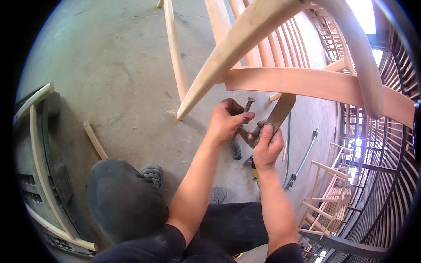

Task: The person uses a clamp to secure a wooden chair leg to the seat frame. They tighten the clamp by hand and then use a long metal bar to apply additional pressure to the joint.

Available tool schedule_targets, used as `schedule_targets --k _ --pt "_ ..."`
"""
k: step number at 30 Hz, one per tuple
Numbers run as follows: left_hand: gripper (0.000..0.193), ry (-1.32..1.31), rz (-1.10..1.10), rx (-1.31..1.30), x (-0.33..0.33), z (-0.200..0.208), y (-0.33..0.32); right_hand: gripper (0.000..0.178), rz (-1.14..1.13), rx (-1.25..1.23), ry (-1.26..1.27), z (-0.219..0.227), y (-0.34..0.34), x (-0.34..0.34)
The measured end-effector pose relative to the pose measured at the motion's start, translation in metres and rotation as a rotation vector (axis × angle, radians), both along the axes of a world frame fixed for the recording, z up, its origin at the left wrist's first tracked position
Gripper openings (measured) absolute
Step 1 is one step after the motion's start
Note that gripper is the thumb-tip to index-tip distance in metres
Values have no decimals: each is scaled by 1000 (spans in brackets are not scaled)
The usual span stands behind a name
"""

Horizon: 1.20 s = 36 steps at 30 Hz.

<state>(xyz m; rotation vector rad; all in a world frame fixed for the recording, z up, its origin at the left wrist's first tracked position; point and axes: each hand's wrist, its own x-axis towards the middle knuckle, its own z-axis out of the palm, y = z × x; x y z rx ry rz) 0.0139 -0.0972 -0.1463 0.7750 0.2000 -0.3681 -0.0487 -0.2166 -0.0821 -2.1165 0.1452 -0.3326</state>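
Note:
My left hand [226, 119] pinches a dark metal bolt-like piece [248, 105] by its shaft, head up, below a curved pale wooden chair frame [307, 83]. My right hand [267, 147] grips a flat brownish tool or strap [280, 113] that rises to the underside of the curved wooden rail. The two hands almost touch each other. A pointed wooden arm [228, 52] of the frame crosses above them.
Concrete floor [118, 74] lies below. A loose curved wooden stick [95, 140] rests on the floor at left. A long metal bar [303, 158] and a green hose [288, 149] lie at right. Unfinished wooden chair frames [326, 201] are stacked at lower right. My knee [123, 197] is bent at lower left.

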Motion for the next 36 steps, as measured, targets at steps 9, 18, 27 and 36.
schedule_targets --k 9,18,27,36 --pt "39 -161 -292 304 -10 -24 -21 36 24 -105 -2 -23 -31 -38" --pt "76 219 61 -732 -48 -19 -59 49 283 -1168 85 15 -44 -38" --pt "61 199 345 -911 -18 -64 -34 39 189 -1237 -190 86 -16 -41" --pt "48 297 284 -1133 9 -69 -40 79 -211 -303 419 71 -82 -33"
